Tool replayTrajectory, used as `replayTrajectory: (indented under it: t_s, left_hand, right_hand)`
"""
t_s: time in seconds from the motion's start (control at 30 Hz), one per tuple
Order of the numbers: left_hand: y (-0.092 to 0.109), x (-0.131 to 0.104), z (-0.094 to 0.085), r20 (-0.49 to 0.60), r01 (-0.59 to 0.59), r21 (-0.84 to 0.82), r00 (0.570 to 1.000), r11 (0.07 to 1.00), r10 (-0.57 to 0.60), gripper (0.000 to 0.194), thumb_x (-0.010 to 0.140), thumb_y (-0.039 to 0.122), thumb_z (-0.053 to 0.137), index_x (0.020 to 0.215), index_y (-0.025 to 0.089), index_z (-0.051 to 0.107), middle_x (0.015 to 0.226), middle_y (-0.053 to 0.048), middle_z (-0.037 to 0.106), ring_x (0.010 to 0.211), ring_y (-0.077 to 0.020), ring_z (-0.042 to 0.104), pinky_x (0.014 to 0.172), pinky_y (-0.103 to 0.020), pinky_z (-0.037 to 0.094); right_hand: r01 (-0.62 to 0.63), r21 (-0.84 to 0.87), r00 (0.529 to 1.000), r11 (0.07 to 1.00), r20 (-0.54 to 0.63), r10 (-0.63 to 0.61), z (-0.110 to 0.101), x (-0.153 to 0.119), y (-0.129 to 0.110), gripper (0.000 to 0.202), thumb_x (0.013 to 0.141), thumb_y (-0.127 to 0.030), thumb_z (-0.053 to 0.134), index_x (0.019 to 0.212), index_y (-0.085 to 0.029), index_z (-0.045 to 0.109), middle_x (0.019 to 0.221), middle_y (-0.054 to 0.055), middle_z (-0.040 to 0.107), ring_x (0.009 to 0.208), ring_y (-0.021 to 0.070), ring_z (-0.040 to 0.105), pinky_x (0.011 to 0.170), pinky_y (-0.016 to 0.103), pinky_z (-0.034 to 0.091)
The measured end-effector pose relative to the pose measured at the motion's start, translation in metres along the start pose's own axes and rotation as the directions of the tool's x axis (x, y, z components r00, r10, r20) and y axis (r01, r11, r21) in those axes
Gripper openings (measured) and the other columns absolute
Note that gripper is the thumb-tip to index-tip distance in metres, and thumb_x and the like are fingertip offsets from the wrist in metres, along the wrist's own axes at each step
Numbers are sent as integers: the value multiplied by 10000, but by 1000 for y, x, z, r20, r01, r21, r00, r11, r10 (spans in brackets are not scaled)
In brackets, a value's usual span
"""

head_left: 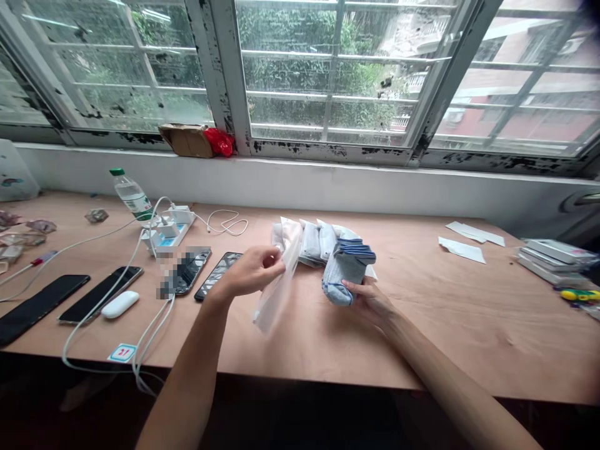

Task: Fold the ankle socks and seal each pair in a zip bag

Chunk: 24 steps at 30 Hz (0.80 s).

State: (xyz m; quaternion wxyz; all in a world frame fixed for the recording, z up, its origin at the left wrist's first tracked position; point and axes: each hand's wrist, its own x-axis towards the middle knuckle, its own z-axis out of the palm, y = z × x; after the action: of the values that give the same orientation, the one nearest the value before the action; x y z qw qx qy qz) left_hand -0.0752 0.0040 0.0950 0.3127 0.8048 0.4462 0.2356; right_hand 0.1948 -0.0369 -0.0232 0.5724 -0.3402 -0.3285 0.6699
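Note:
My left hand [255, 270] pinches the upper edge of a translucent plastic bag [274, 303], which hangs down over the table and looks flat. To its right, my right hand [370, 300] grips a folded pair of grey-blue socks [344, 275] with dark blue stripes at the top. The socks are held a little above the wood, apart from the bag. Behind both hands lies a row of several packed grey bundles [312, 240] in clear bags, partly hidden by the bag and the socks.
Several phones [100, 294] and a white case [120, 304] lie at the left among white cables. A power strip [175, 234] and a water bottle [134, 195] stand behind them. White paper slips [463, 250] and stacked boxes [555, 256] are at the right.

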Motion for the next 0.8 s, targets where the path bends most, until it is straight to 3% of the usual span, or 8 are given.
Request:
replayTrajectory:
  t_s: [0.07, 0.13, 0.27, 0.4, 0.5, 0.63, 0.8]
  left_hand:
    - [11, 1, 3, -224, -29, 77, 973, 997, 45, 279, 783, 292, 524, 560, 180, 398, 530, 46, 399, 485, -73, 381, 474, -206, 261]
    - [17, 8, 21, -316, -69, 143, 942, 987, 112, 278, 799, 285, 526, 567, 178, 417, 539, 36, 443, 503, -80, 398, 503, -221, 273]
    - [9, 36, 79, -227, -144, 159, 958, 977, 178, 247, 837, 278, 504, 614, 178, 470, 575, 16, 509, 525, -99, 432, 535, -247, 281]
    - [-15, 60, 122, -138, -186, 3, 973, 983, 185, 224, 877, 291, 464, 681, 182, 473, 616, 14, 536, 555, -110, 464, 545, -247, 294]
    - [-29, 65, 132, -126, -232, -113, 968, 966, 218, 224, 893, 282, 441, 693, 182, 451, 631, 25, 515, 570, -107, 457, 562, -245, 309]
    - [-35, 63, 133, -159, -221, -215, 969, 951, 189, 309, 928, 361, 417, 674, 185, 416, 627, 33, 454, 592, -107, 432, 581, -245, 322]
    - [-33, 60, 133, -142, -231, -254, 970, 939, 200, 305, 931, 368, 427, 687, 184, 416, 647, 35, 442, 614, -110, 425, 588, -243, 325]
  right_hand:
    - [28, 26, 999, 999, -32, -27, 0, 2, -1, 429, 683, -159, 784, 1081, -247, 651, 1049, 28, 714, 923, 216, 677, 875, 400, 552]
    - [62, 37, 997, 997, -50, -60, -1, 3, -3, 384, 708, -201, 773, 1070, -249, 654, 1052, 21, 714, 949, 212, 677, 911, 391, 540]
    - [29, 5, 1000, 1000, 12, -29, -4, 3, -10, 316, 828, -409, 659, 1092, -234, 650, 1124, 53, 702, 995, 233, 681, 944, 425, 522]
    - [-6, -36, 992, 999, 125, 11, 0, 1, -13, 383, 872, -514, 557, 1124, -236, 632, 1218, 76, 666, 1134, 262, 621, 992, 486, 480]
    - [20, -19, 992, 1000, 125, -18, 5, 3, -11, 351, 835, -435, 630, 1136, -257, 614, 1271, 61, 635, 1199, 272, 572, 996, 511, 479]
    - [65, 16, 998, 998, -18, -65, 5, 9, -4, 360, 748, -294, 733, 1091, -257, 631, 1211, 39, 662, 1169, 248, 588, 1022, 458, 481]
    - [115, -47, 974, 992, -189, -122, 1, 19, 8, 419, 704, -249, 766, 1101, -271, 634, 1135, 19, 693, 1078, 239, 638, 930, 419, 548]
